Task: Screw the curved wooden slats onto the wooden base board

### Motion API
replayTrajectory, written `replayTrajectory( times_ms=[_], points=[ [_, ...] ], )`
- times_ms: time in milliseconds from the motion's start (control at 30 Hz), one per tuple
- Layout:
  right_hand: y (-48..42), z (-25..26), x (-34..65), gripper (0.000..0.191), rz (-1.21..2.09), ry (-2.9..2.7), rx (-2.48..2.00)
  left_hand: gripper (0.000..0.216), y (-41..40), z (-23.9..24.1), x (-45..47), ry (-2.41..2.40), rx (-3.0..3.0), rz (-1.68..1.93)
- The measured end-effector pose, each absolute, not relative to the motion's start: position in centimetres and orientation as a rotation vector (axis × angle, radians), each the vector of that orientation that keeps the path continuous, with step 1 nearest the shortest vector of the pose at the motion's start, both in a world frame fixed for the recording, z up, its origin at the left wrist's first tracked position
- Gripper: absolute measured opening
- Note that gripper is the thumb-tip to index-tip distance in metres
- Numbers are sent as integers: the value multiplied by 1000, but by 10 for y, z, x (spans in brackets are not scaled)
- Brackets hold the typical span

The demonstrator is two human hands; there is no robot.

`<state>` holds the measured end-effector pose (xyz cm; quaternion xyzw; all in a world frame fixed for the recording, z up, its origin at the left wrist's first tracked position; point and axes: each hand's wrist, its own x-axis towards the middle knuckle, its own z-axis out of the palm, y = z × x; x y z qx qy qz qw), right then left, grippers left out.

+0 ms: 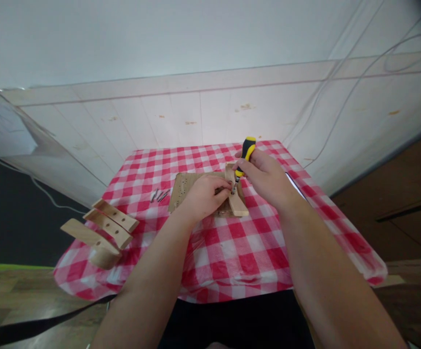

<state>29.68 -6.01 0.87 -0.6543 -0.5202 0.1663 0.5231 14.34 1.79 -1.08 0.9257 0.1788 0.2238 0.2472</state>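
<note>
Ahead of you rises a white panelled wall, and against it sits your table, covered by a red-and-white checked cloth. Near the middle of the cloth lies a brown board, peppered with small dark holes toward its left side. Both your hands are over its right part. Your right hand is wrapped round the handle of a yellow-and-black screwdriver, gripping it firmly. Your left hand is just beside the screwdriver's tip, its fingers bunched at the wood; you cannot tell from here whether they pinch anything. At the left edge of the table lie three loose wooden pieces, flat and pale with dark holes, next to a rounded wooden part. Under your hands, a wooden workpiece lies on the right part of the board, its near end pointing toward you. The screwdriver stands tilted over it, handle up and leaning slightly away to the right, tip down at the wood. Smallest of all, a few thin metal pieces lie on the cloth just left of the board
</note>
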Motion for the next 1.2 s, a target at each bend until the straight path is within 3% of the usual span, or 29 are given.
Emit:
replayTrajectory(
  times_ms=[800,1200],
  points=[
    [-63,12,295,19,290,-1461,-1665,24,25,-21,142,327,2573,665],
    [-65,17,292,21,215,-1480,-1729,14,8,-10,147,538,2419,620]
  ],
)
